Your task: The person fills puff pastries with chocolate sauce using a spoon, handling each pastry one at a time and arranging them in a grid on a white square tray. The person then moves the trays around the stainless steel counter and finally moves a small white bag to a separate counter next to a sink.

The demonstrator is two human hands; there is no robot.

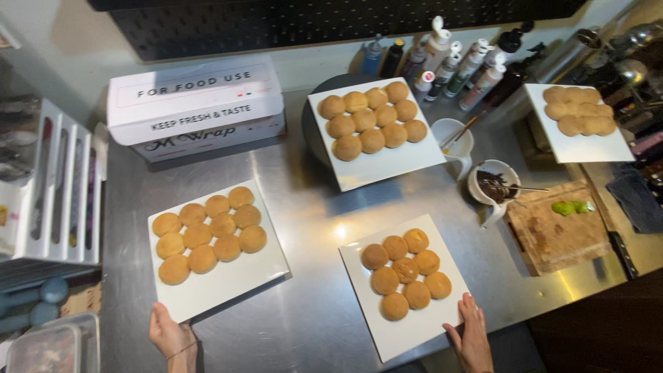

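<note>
Left hand (170,334) down at the bottom edge, fingers curled on the near corner of the left plate (238,282), thumb on top, gripping it. Right hand (472,338) flat against the near right corner of the middle plate (414,331), fingers stretched along its edge, touching more than clamping. Twelve or so round brown buns (209,233) just past the left fingers, eight buns (406,273) just past the right ones. Bare steel counter (311,304) between both hands, plenty of sliding room there. Near corners of both plates close to the counter's front edge.

Further out from the left fingers: big white cardboard box (197,103), black lettering on the front, against the back wall. Far beyond the right fingers: third plate of buns (376,128), then a cluster of small squeeze bottles (449,65) with white caps. Off to the right of the right hand: wooden cutting board (563,228) with something green on it, small bowl of dark sauce (494,183), fourth plate (580,121) at the far corner.
</note>
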